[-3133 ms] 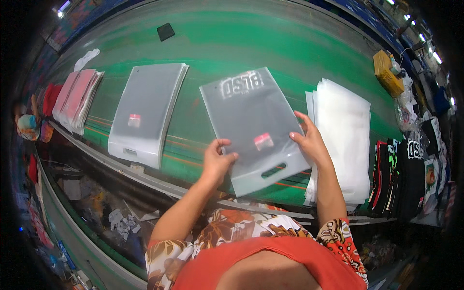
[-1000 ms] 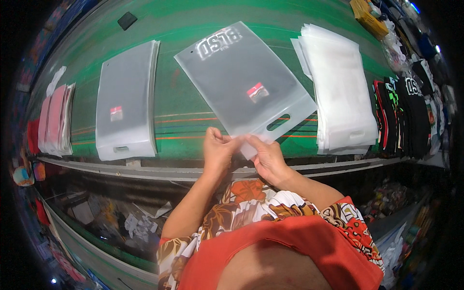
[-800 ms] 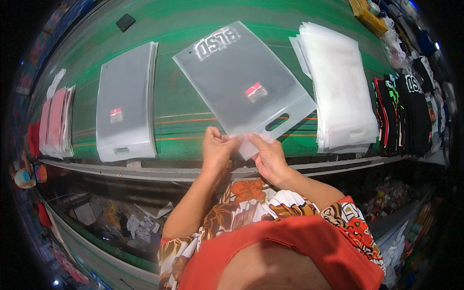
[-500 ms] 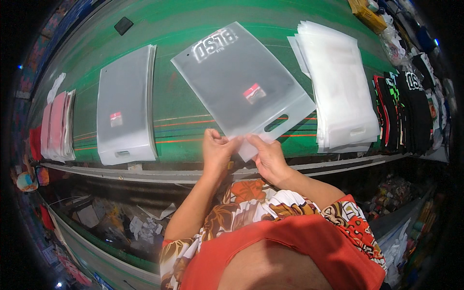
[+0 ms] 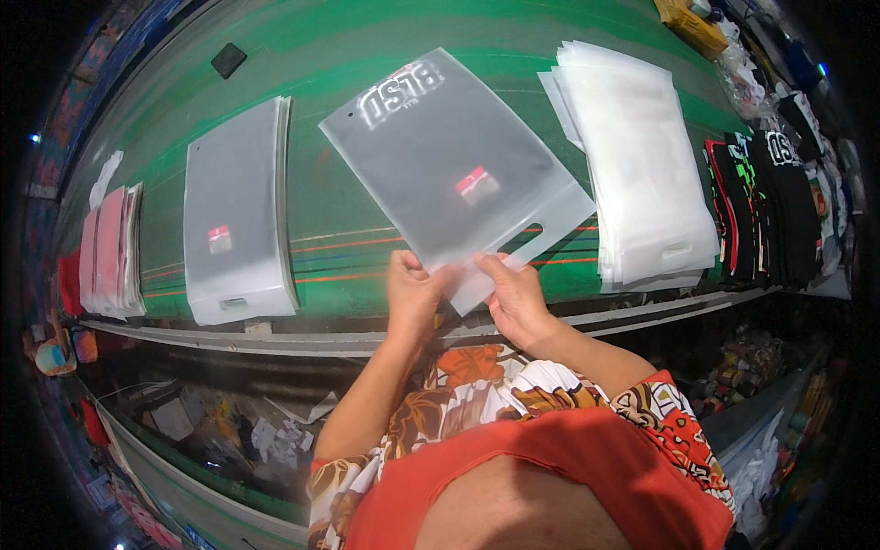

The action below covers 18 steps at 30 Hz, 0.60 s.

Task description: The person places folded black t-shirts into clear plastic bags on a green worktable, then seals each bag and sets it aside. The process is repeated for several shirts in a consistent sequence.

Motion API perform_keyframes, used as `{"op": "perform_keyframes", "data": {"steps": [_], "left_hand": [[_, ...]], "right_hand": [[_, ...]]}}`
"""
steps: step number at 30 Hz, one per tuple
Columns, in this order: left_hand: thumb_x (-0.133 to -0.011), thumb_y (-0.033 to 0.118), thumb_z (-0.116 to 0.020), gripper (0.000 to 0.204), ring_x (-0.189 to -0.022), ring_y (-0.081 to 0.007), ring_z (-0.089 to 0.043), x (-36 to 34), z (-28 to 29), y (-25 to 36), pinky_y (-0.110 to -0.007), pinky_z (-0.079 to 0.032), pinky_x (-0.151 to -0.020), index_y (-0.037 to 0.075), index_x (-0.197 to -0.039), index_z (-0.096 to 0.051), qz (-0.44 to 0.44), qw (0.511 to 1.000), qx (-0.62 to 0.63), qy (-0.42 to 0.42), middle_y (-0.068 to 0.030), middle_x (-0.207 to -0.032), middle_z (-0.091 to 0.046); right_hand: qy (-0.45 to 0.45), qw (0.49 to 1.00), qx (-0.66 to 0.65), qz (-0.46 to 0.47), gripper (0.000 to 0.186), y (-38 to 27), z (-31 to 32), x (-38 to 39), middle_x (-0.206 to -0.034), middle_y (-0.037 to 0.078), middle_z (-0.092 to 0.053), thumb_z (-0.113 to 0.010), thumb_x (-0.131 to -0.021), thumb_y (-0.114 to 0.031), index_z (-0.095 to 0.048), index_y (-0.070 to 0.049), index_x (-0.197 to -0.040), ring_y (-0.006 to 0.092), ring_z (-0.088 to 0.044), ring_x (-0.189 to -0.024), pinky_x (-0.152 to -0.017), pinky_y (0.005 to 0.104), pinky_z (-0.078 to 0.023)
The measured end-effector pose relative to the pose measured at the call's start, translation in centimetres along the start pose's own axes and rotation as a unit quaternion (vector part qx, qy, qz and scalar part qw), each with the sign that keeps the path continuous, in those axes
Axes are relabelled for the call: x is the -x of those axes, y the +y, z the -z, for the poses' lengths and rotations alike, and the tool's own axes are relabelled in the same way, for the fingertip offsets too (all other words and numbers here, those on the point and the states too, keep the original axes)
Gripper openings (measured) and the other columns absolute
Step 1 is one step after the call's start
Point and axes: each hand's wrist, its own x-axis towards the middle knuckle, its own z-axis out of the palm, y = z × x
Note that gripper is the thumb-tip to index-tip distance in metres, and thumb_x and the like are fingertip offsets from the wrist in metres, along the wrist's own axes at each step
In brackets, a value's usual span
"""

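Note:
A frosted plastic bag point(image 5: 431, 147) with a dark folded garment inside lies aslant on the green table in front of me. White lettering and a small red and white tag show through it. Its near end has an oval handle cut-out and sticks out toward me. My left hand point(image 5: 417, 286) pinches the bag's near edge between thumb and curled fingers. Just right of it, my right hand point(image 5: 515, 295) grips the same edge, thumb on top and fingers underneath, left of the cut-out.
Filled bags point(image 5: 236, 211) lie stacked to the left, and reddish packed ones point(image 5: 110, 247) farther left. On the right stand a pile of white frosted bags point(image 5: 646, 174) and folded dark garments point(image 5: 784, 211). A small black object point(image 5: 229, 60) rests far back. A metal rail point(image 5: 321, 344) edges the table.
Both hands keep hold of the bag's near edge, with the thumbs a little farther apart. The whole view has shifted slightly; the bag lies nearly as before.

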Motion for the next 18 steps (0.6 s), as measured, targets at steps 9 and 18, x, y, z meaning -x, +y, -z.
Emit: {"op": "perform_keyframes", "data": {"steps": [9,18], "left_hand": [[-0.079,-0.006,-0.076,0.055,-0.075,-0.0160,-0.065,-0.2,-0.6,-0.6,-0.028,-0.055,-0.062,0.012,-0.100,-0.028,-0.023,1.000,0.007,0.020,-0.0154,-0.093,-0.065],[-0.081,-0.005,-0.074,0.037,-0.075,-0.0134,-0.064,-0.1,-0.3,-1.4,-0.026,-0.053,-0.064,0.006,-0.102,-0.045,-0.080,0.995,-0.055,0.019,-0.0113,-0.094,-0.066]], "right_hand": [[0.001,0.998,0.026,0.054,0.014,-1.1,0.0,-0.1,-0.087,0.004,-0.066,-0.067,-0.092,-0.014,-0.065,-0.002,-0.098,0.0122,-0.061,-0.075,-0.069,0.0286,-0.048],[0.000,0.999,0.016,0.048,0.012,-0.9,0.3,-0.4,-0.088,0.003,-0.066,-0.066,-0.092,-0.014,-0.064,-0.002,-0.096,0.0113,-0.061,-0.076,-0.070,0.0278,-0.048]]}}
